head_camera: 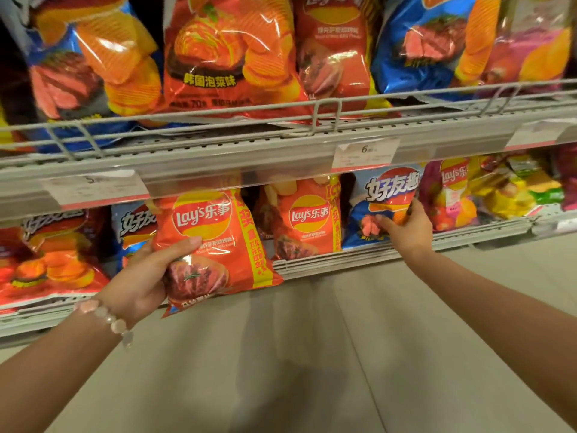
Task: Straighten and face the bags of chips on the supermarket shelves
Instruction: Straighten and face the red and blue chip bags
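Your left hand (pixel 140 276) grips an orange Lay's bag (pixel 215 242) off the lower shelf (pixel 374 254). Your right hand (pixel 406 228) pinches the blue chip bag (pixel 381 195) standing there.

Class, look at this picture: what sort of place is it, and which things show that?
Most likely a supermarket snack aisle: tiered metal shelves with wire front rails, paper price tags clipped to the shelf edge, and rows of chip bags facing outward.

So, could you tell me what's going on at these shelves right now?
A person is tidying chips on the lower shelf. The left hand grips an orange Lay's bag, held out in front of the shelf edge. The right hand holds a blue bag standing on the shelf beside another orange bag.
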A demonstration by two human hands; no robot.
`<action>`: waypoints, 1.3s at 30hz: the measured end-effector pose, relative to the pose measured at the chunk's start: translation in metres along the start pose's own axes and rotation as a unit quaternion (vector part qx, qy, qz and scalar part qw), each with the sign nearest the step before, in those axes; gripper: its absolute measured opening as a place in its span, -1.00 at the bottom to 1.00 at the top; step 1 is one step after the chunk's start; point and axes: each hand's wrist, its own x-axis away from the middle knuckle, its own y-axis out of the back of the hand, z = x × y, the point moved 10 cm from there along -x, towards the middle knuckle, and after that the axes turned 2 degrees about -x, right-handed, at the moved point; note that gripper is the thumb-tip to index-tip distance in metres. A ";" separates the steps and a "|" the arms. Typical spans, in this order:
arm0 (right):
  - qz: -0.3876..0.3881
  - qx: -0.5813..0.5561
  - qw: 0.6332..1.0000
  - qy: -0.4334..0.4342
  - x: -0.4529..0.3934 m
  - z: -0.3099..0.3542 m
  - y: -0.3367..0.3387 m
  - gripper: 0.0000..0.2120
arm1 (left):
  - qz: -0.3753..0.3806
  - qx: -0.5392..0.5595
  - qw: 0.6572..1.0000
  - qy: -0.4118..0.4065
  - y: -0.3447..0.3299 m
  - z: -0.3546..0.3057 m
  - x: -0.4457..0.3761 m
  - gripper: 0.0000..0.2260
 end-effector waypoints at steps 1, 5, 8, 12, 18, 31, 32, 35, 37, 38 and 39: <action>-0.012 -0.002 1.000 0.002 0.001 0.001 0.004 -0.48 | -0.001 0.002 1.000 0.001 0.002 -0.001 0.002 -0.51; -0.051 0.002 0.999 0.019 0.018 0.012 0.023 -0.56 | 0.013 -0.011 1.000 -0.008 0.007 -0.006 0.010 -0.54; -0.053 -0.004 0.998 0.034 0.044 0.023 0.029 -0.59 | 0.014 -0.005 1.000 -0.018 0.015 -0.010 0.015 -0.57; -0.047 -0.039 0.998 0.030 0.092 0.039 0.028 -0.58 | 0.020 0.003 0.999 -0.028 0.026 -0.017 0.023 -0.62; 0.015 -0.096 0.995 -0.001 0.153 0.072 -0.010 -0.57 | 0.010 -0.030 0.999 -0.044 0.066 -0.028 0.028 -0.59; 0.143 -0.032 0.989 0.032 0.190 0.158 -0.184 -0.43 | -0.020 -0.024 0.999 -0.037 0.136 -0.031 0.051 -0.47; 0.144 -0.018 0.989 0.032 0.186 0.160 -0.193 -0.43 | -0.026 -0.022 0.999 -0.040 0.138 -0.031 0.052 -0.47; 0.136 0.025 0.990 0.017 0.174 0.154 -0.212 -0.45 | -0.039 -0.008 0.998 -0.042 0.142 -0.029 0.053 -0.42; 0.131 0.043 0.990 0.013 0.167 0.147 -0.220 -0.46 | -0.044 -0.004 0.998 -0.045 0.141 -0.027 0.053 -0.39; 0.134 0.048 0.990 0.010 0.164 0.142 -0.225 -0.45 | -0.047 -0.005 0.998 -0.048 0.140 -0.025 0.052 -0.38; 0.141 0.053 0.989 0.005 0.161 0.138 -0.230 -0.44 | -0.051 -0.006 0.998 -0.048 0.138 -0.023 0.053 -0.38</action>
